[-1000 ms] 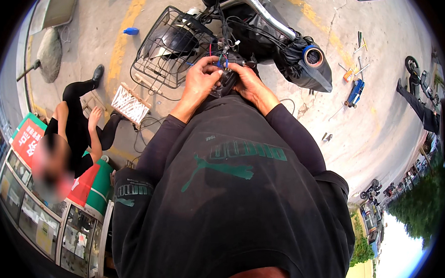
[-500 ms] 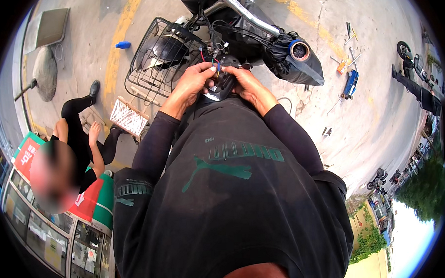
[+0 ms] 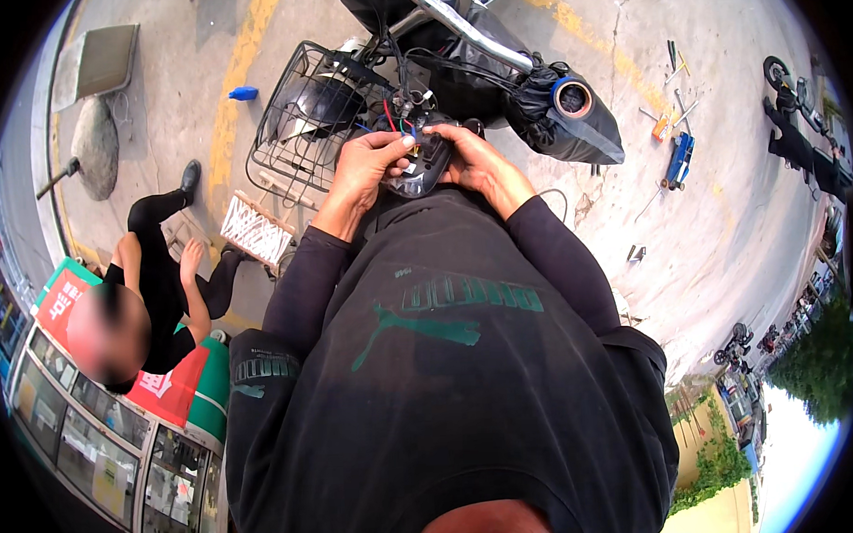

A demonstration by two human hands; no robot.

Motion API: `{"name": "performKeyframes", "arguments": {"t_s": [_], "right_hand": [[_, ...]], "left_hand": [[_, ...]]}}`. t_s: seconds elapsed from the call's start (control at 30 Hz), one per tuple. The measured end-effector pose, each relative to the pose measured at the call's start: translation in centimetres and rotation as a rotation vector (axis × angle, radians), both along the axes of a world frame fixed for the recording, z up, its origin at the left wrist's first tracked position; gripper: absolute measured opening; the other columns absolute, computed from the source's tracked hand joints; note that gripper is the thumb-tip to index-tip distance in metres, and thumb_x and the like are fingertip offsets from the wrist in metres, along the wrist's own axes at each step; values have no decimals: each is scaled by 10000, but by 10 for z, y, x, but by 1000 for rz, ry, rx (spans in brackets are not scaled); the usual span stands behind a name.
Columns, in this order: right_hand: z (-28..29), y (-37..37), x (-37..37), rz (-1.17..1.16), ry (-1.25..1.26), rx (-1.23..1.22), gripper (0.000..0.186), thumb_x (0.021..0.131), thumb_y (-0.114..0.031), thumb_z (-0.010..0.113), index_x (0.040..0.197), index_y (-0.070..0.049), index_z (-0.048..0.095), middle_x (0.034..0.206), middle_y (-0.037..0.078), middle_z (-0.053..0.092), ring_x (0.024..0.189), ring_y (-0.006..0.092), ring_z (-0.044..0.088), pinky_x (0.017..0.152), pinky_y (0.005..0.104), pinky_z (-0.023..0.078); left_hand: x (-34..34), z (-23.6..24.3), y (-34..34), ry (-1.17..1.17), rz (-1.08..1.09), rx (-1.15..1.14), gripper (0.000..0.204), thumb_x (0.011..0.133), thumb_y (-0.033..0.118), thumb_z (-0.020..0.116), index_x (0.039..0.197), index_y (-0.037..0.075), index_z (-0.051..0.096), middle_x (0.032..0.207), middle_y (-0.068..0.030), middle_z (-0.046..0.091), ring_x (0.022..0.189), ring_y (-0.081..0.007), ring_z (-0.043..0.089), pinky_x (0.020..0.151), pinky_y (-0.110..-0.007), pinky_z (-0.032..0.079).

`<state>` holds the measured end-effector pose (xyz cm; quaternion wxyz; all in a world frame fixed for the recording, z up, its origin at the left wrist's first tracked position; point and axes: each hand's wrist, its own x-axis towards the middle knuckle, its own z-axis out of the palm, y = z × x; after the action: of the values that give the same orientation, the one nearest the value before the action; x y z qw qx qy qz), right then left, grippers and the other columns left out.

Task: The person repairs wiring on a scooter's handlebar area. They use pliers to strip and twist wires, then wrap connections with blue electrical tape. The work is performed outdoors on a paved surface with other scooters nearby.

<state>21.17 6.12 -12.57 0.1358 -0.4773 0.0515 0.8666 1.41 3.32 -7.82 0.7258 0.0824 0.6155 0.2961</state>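
My left hand (image 3: 359,172) pinches thin coloured wires, thumb against fingertips, in front of a two-wheeler's handlebar (image 3: 470,28). A red wire (image 3: 389,116) runs up from near that thumb, and a blue bit shows by its tip. Just below, a dark plastic housing (image 3: 421,180) rests near my waist. My right hand (image 3: 479,159) grips the housing's right side, its thumb reaching over toward the wires. Whether the right fingertips also hold a wire is hidden.
Left of the wires is a wire basket (image 3: 254,164) holding a black-and-white rounded object (image 3: 325,103). A black cover (image 3: 572,141) hangs at right with a round roll (image 3: 571,97). A blue jack (image 3: 678,159) lies among tools. A seated person (image 3: 168,275) is at left.
My left hand has shifted slightly down, and its fingers have moved at the wires. My right thumb stays by the housing. The whole view has shifted a little.
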Motion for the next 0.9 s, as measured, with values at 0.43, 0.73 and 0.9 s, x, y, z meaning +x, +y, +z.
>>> {"name": "performKeyframes", "arguments": {"t_s": [0.43,0.73,0.9], "right_hand": [[-8,-14,-12,-127,31,-28,304,987,-271,620,1166,-27,644,1064,101,730,935,245,734,877,464,606],[2,-20,-16,-38,-40,19,358,994,-211,627,1280,2,603,1201,144,700,1079,272,705,951,476,583],[8,-16,-16,9,1,36,282,996,-225,634,1231,-71,647,1157,70,710,1094,197,682,943,444,561]], "left_hand": [[3,0,-4,276,-195,223,217,942,113,729,1043,-77,698,805,-48,682,669,-93,668,573,-230,517],[-3,14,-7,912,-266,689,278,958,156,664,1155,-37,695,991,-131,652,736,-260,683,705,-369,545],[-23,-15,15,810,-367,497,329,951,291,684,1021,-28,727,888,-170,713,823,-337,705,768,-419,549]]}}
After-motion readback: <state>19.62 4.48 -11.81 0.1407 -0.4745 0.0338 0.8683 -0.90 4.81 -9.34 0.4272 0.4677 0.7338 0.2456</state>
